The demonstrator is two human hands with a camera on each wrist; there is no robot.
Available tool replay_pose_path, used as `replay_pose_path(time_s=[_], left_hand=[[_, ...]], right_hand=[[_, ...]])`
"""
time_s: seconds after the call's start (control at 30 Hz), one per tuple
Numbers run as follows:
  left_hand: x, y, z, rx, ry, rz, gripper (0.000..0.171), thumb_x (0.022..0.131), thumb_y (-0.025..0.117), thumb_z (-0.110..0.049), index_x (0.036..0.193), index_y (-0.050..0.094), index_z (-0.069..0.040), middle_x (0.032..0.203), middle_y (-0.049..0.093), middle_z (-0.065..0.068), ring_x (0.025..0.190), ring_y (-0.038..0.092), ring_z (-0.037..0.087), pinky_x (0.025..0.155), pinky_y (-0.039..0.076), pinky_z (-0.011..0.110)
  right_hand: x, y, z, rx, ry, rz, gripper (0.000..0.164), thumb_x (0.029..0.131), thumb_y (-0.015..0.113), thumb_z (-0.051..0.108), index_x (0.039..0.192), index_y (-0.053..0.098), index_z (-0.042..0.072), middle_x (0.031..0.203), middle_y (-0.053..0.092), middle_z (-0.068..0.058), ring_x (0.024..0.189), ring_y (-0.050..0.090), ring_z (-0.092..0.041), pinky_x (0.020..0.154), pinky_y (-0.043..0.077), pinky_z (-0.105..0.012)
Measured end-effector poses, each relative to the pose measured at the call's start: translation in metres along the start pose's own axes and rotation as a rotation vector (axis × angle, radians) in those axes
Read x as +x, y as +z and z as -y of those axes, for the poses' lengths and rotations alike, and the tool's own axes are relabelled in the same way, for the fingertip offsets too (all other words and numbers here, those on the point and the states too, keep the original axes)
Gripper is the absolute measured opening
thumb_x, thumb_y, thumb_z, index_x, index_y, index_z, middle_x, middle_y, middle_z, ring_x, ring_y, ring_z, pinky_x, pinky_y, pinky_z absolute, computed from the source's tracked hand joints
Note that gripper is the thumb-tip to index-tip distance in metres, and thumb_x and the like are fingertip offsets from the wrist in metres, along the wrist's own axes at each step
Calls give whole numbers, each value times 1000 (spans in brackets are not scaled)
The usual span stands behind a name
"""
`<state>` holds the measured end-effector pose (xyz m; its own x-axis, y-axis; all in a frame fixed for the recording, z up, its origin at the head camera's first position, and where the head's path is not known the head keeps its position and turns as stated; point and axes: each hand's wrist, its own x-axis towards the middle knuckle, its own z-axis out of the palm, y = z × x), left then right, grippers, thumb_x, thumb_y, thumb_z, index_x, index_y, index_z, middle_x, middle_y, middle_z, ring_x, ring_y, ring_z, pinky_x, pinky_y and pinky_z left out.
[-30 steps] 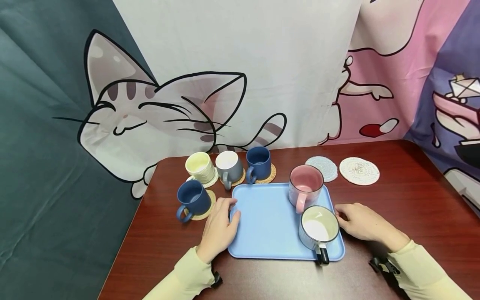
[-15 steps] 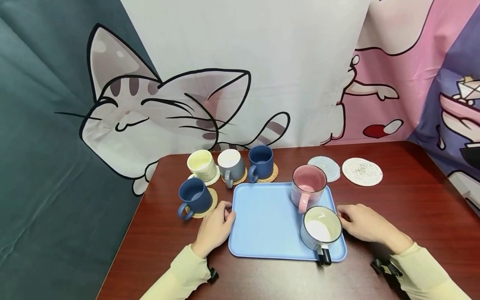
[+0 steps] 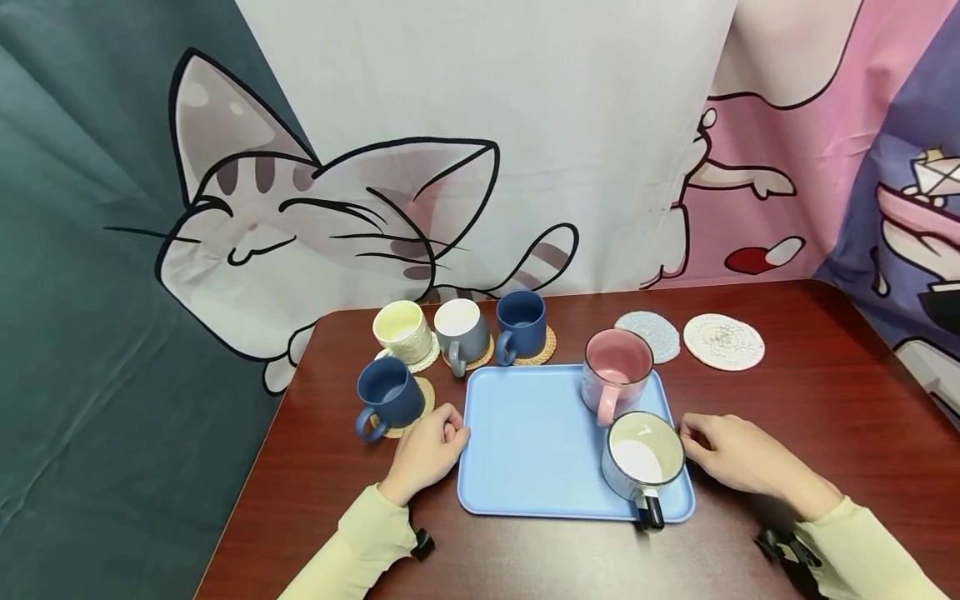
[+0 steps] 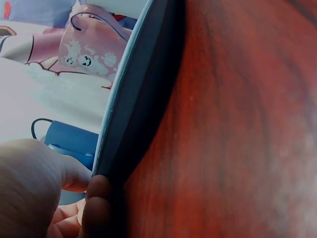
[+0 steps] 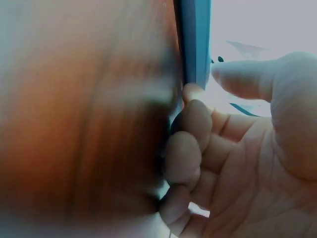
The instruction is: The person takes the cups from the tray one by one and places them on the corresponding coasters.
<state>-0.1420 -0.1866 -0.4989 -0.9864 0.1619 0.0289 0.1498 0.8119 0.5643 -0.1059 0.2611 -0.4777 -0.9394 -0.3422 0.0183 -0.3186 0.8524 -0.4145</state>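
Observation:
A light blue tray (image 3: 532,450) lies on the brown table. My left hand (image 3: 426,446) pinches its left rim; in the left wrist view the thumb (image 4: 74,173) is on one side of that edge, fingertips on the other. At the right rim, my right hand (image 3: 738,454) holds the edge with curled fingers (image 5: 183,158), the thumb (image 5: 242,79) close against the tray. On the tray's right part stand a pink mug (image 3: 618,367) and, in front of it, a small white milk pan (image 3: 637,467) with a black-tipped handle.
Beside my left hand a blue mug (image 3: 390,392) stands on a coaster. Behind are a pale yellow mug (image 3: 405,333), a grey mug (image 3: 463,333) and another blue mug (image 3: 521,323), on coasters. A light blue coaster (image 3: 651,336) and white coaster (image 3: 723,342) lie at the back right.
My left hand has drawn back slightly to the left, its fingers going from spread over the rim to bent at it. My right hand has shifted slightly right. The mugs stay put.

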Motion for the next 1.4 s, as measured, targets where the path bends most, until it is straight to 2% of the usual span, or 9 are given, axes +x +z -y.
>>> replay_pose_path(time_s=[0.17, 0.27, 0.4, 0.63, 0.8, 1.03, 1.2, 1.3, 1.4], left_hand=[[-1, 0, 3, -37, -7, 34, 20, 95, 67, -30, 79, 58, -25, 53, 52, -15, 50, 54, 3, 54, 40, 24], [-2, 0, 4, -94, -11, 68, 19, 97, 65, -29, 81, 58, -23, 50, 55, -14, 47, 59, 4, 54, 44, 23], [0, 1, 5, -150, -10, 96, 18, 99, 64, -27, 82, 58, -22, 50, 56, -13, 45, 60, 7, 53, 48, 24], [2, 3, 8, -206, 0, 110, 19, 99, 64, -26, 82, 58, -21, 50, 58, -11, 44, 61, 9, 52, 49, 25], [3, 4, 10, -217, 6, 104, 19, 99, 64, -25, 81, 58, -21, 50, 58, -11, 44, 61, 9, 53, 49, 25], [3, 4, 11, -232, -4, 107, 18, 98, 64, -25, 82, 58, -21, 50, 58, -10, 43, 62, 10, 53, 50, 25], [3, 2, 11, -239, -7, 109, 18, 99, 64, -25, 82, 59, -20, 50, 58, -9, 44, 62, 11, 52, 51, 26], [3, 2, 11, -236, -7, 109, 18, 99, 64, -25, 83, 59, -21, 51, 58, -9, 45, 62, 11, 53, 51, 26], [4, 3, 11, -232, -5, 111, 17, 100, 63, -25, 83, 59, -21, 51, 59, -10, 46, 62, 11, 54, 51, 25]], right_hand=[[-22, -4, 4, 37, 27, -50, 31, 97, 72, 25, 75, 51, 32, 61, 40, 19, 57, 36, 4, 56, 31, -21], [-38, -5, 11, 93, 30, -106, 31, 96, 74, 23, 76, 52, 33, 61, 41, 22, 56, 37, 6, 54, 31, -20], [-59, -1, 24, 264, -12, -128, 29, 96, 73, 12, 81, 56, 31, 64, 45, 23, 56, 43, 6, 52, 35, -19], [-78, 11, 36, 744, -55, 113, 11, 103, 54, -2, 109, 59, 7, 67, 49, -2, 56, 54, -11, 50, 45, -26], [-78, 21, 49, 952, -60, 211, 17, 105, 48, -4, 121, 55, -1, 68, 51, -10, 58, 57, -20, 52, 48, -30], [-77, 37, 68, 1036, -82, 121, 19, 105, 46, -7, 121, 55, 0, 68, 53, -13, 53, 52, -23, 47, 49, -30], [-75, 44, 75, 1091, -130, 164, 22, 106, 42, -8, 121, 58, -6, 66, 48, -15, 50, 47, -26, 43, 45, -30], [-73, 47, 81, 1070, -126, 150, 22, 107, 41, -7, 116, 60, -9, 60, 44, -16, 46, 44, -22, 42, 43, -28], [-74, 49, 89, 979, -38, 73, 16, 107, 47, -2, 104, 63, -3, 57, 41, -13, 43, 40, -9, 40, 39, -25]])
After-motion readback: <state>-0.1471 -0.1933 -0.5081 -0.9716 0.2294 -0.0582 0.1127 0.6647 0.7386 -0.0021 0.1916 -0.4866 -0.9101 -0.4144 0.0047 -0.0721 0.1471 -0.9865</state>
